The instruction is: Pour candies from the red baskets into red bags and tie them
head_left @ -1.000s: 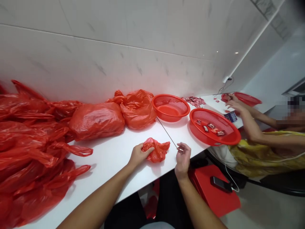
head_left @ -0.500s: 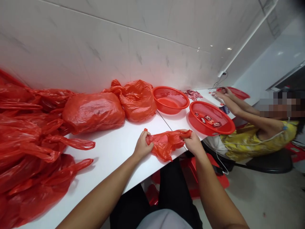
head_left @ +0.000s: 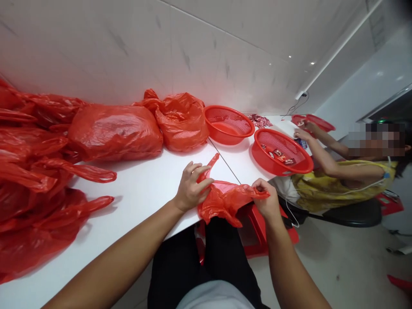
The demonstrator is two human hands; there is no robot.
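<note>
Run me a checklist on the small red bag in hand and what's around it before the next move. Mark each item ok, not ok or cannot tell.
1. Right hand gripping the small red bag: ok, fingers closed on its edge.
2. Left hand gripping firmly: cannot tell; it is at the bag's other side, fingers partly spread.
3. Mouth fully open: cannot tell; some inner surface seems to show, but folds hide the rest.
4. Whole bag over the white table: not ok; in this view it reaches past the front edge.
5. Packets inside the red basket nearest the right hand: ok, a few lie in it.
</note>
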